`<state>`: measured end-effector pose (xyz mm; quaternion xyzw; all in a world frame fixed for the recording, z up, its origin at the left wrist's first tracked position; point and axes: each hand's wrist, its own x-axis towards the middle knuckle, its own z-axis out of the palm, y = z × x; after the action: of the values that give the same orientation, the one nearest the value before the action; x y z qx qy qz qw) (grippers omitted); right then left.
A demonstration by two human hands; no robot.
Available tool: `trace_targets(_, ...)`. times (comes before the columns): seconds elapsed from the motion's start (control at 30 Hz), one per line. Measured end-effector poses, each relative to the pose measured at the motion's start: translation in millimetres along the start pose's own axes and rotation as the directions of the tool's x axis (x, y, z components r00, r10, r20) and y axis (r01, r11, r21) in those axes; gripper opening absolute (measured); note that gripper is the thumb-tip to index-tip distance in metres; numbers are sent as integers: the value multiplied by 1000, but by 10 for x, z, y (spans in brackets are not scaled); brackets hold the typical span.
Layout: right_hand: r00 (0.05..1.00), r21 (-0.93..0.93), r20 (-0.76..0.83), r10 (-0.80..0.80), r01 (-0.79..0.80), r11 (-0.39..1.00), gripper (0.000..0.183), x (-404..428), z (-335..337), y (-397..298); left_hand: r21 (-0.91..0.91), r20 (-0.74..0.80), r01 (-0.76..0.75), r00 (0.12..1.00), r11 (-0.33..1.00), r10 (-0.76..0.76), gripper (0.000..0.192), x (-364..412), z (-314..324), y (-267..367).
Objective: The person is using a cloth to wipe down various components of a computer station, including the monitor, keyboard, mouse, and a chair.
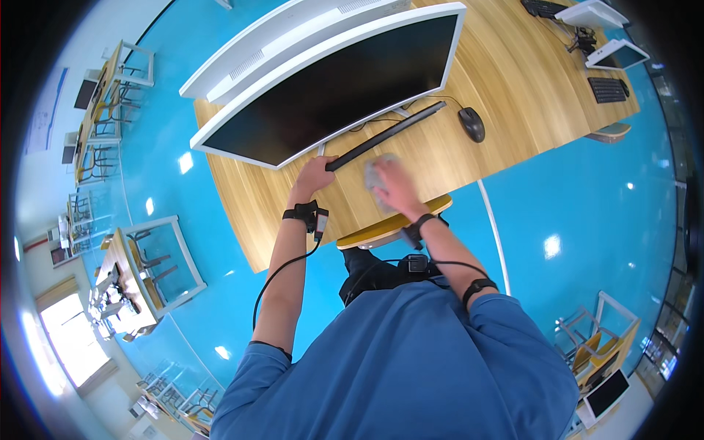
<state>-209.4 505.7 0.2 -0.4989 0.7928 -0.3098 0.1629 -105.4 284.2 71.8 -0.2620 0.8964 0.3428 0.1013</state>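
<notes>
My left hand [315, 175] grips the left end of a black keyboard [385, 136], which is tipped up on its edge just in front of a white-framed monitor [341, 82]. To the right of it, my right hand [397, 184] is pressed on a grey cloth [379, 175] on the wooden desk [506, 110]; this hand is blurred. Its fingers lie over the cloth, apart from the keyboard. A black computer mouse [472, 125] rests on the desk to the right of the keyboard, with its cable running towards the monitor.
Behind the monitor stands a second white one [242, 60]. A yellow stool seat [396, 223] is partly under the near desk edge. At the desk's far right are another keyboard [607, 89] and a small white-framed screen [619, 55]. Further desks and chairs stand around on the blue floor.
</notes>
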Motion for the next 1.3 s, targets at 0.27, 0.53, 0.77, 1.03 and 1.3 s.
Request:
trace_targets(0.27, 798, -65, -514, 315, -402, 913, 75, -155, -633, 1010, 6, -56, -97, 994, 995, 97, 32, 15, -142, 198)
trace_targets(0.53, 616, 434, -498, 610, -432, 790, 59, 33, -685, 821, 183, -87, 28, 996, 983, -12, 48, 46, -173, 295)
trace_targets(0.77, 543, 709, -532, 650, -134, 693, 60, 779, -560, 194, 226, -173, -73, 978, 971, 114, 51, 67, -90, 284)
trace_targets(1.03, 745, 770, -411, 525, -25, 638, 73, 666, 529, -1049, 220, -119, -101, 985, 970, 129, 49, 174, -68, 193)
trace_targets(1.3, 679, 773, -430, 595, -64, 631, 67, 756, 125, -673, 224, -150, -86, 981, 971, 122, 52, 193, -34, 83)
